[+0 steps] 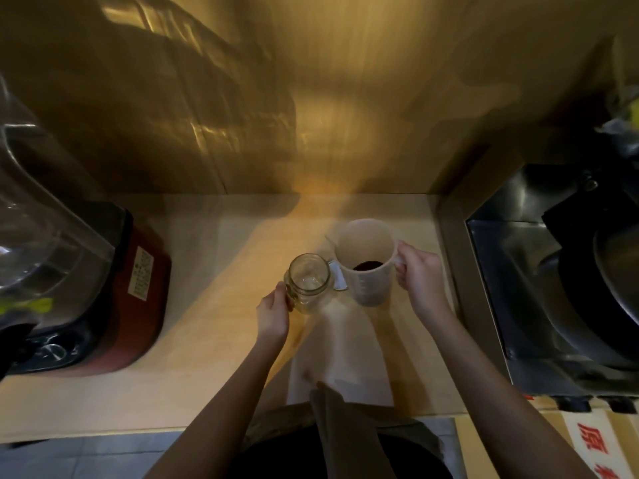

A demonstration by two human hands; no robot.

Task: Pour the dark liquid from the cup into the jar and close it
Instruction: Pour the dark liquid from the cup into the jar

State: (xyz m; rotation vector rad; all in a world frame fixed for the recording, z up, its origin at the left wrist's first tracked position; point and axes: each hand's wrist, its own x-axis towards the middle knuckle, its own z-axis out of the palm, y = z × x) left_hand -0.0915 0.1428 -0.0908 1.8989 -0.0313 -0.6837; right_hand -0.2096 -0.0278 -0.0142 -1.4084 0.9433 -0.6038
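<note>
Cup [367, 267] seemingly upright beside open-mouthed jar [308, 283].

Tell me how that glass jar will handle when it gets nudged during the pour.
The jar looks empty, so probably light and easy to slide. It is clear glass, likely fragile and slick. The left hand on its side should help steady it.

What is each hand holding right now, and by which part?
The right hand holds the cup by its side handle. The left hand holds the open glass jar by its left side; whether that grip is on a handle is unclear.
</note>
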